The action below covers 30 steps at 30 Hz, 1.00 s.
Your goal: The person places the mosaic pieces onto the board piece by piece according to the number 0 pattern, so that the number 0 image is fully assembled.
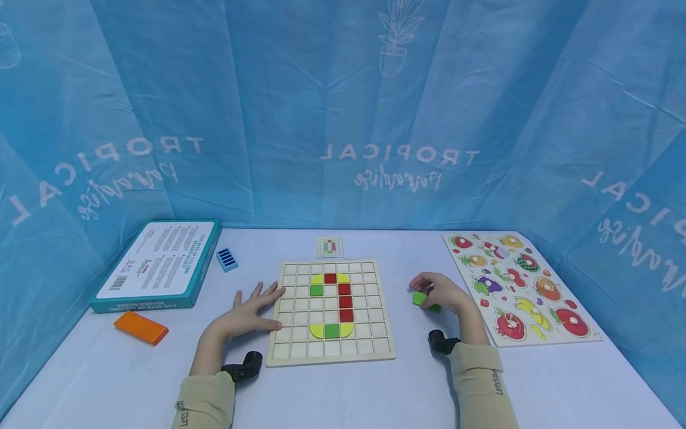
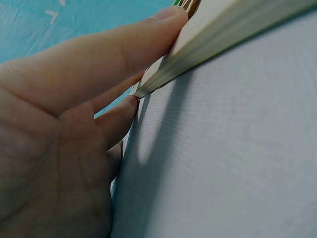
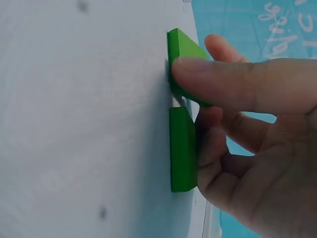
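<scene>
In the head view a wooden grid board [image 1: 289, 351] lies mid-table. Its cells hold red squares [image 1: 345, 302], yellow curved pieces [image 1: 317, 330] and two green squares [image 1: 331, 331]. My left hand [image 1: 241, 316] is spread at the board's left side, its thumb and fingertips touching the edge. Right of the board, my right hand [image 1: 442, 292] pinches a green square tile [image 1: 418, 298] between thumb and fingers. A second green tile [image 3: 182, 153] stands out beside it in the right wrist view, under the curled lower fingers and close to the white tabletop.
Behind the board lies a small pattern card [image 1: 329, 246]. On the left are a teal box [image 1: 155, 256], a small blue slotted piece [image 1: 227, 260] and an orange block [image 1: 141, 328]. A fruit puzzle board [image 1: 501, 304] lies just right of my right forearm. A blue curtain [image 1: 343, 119] hangs behind the table.
</scene>
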Motion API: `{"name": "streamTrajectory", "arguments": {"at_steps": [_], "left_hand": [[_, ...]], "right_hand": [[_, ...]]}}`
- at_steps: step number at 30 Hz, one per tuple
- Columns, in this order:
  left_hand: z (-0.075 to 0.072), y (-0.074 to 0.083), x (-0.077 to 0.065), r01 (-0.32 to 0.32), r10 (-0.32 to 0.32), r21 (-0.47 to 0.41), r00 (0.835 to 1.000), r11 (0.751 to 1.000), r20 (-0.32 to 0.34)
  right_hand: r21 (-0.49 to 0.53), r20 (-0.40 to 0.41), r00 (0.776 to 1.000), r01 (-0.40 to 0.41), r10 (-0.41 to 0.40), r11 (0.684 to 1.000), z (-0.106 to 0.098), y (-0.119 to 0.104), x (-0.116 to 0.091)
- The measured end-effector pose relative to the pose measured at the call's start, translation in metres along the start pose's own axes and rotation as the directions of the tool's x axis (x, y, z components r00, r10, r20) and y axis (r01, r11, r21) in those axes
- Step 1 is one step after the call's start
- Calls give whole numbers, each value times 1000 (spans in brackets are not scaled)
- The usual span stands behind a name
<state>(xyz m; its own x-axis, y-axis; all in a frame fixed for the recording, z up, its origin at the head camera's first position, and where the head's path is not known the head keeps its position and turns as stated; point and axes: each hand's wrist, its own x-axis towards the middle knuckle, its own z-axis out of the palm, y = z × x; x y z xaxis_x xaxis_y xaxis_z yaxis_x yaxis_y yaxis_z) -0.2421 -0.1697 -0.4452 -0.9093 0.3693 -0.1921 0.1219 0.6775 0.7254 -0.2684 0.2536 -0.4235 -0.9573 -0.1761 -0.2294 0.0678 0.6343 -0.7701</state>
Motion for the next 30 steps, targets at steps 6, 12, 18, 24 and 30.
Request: {"name": "streamTrajectory", "arguments": {"at_steps": [6, 12, 18, 24, 30], "left_hand": [[-1, 2, 0, -2, 2, -4, 1000, 1000, 3], [-1, 2, 0, -11, 11, -2, 1000, 1000, 6], [-1, 3, -1, -11, 11, -8, 1000, 1000, 6], [-2, 4, -2, -2, 2, -2, 1000, 1000, 5], [-2, 5, -2, 1, -1, 4, 1000, 1000, -1]], "right_hand": [[-27, -27, 999, -31, 31, 999, 0, -3, 0], [26, -37, 999, -15, 15, 1000, -2, -6, 0], [123, -62, 996, -59, 67, 991, -2, -10, 3], [181, -81, 991, -94, 110, 979, -1, -14, 4], [198, -89, 990, -92, 112, 976, 0, -16, 4]]}}
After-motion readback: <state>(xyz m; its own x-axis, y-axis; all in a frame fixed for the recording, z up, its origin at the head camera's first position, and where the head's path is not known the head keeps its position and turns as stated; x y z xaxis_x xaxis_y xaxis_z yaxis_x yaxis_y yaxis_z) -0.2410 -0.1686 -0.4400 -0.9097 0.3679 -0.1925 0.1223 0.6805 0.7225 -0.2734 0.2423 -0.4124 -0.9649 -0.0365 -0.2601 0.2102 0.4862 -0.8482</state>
